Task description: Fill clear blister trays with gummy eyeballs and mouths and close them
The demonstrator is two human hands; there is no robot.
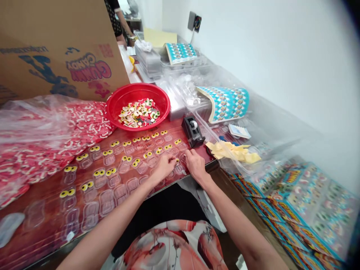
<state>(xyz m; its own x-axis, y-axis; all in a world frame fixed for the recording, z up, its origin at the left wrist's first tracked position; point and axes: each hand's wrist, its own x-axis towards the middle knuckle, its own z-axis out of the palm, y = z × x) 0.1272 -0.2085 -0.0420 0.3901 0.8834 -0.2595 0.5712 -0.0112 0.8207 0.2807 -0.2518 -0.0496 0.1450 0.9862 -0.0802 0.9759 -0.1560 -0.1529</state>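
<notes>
Rows of clear plastic blister trays (pixel 112 187) lie on the red-brown table (pixel 39 191). Several hold yellow eye-shaped gummy pairs (pixel 97 173); the nearer ones are bare. My left hand (pixel 165 165) rests with bent fingers on a tray near the table's front edge, pinching at a small gummy piece. My right hand (pixel 196 165) presses down on the tray right beside it, fingers spread. A red bowl (pixel 120 98) of mixed eye gummies (pixel 139 112) stands behind the trays.
A clear bag of red-and-white gummies (pixel 42 135) fills the left side, with a Gummi Candy carton (pixel 56 48) behind. A black tape dispenser (pixel 192 130), yellow paper scraps (pixel 233 152), blue card stacks (pixel 225 103) and printed boxes (pixel 306 210) lie to the right. Another person stands far back.
</notes>
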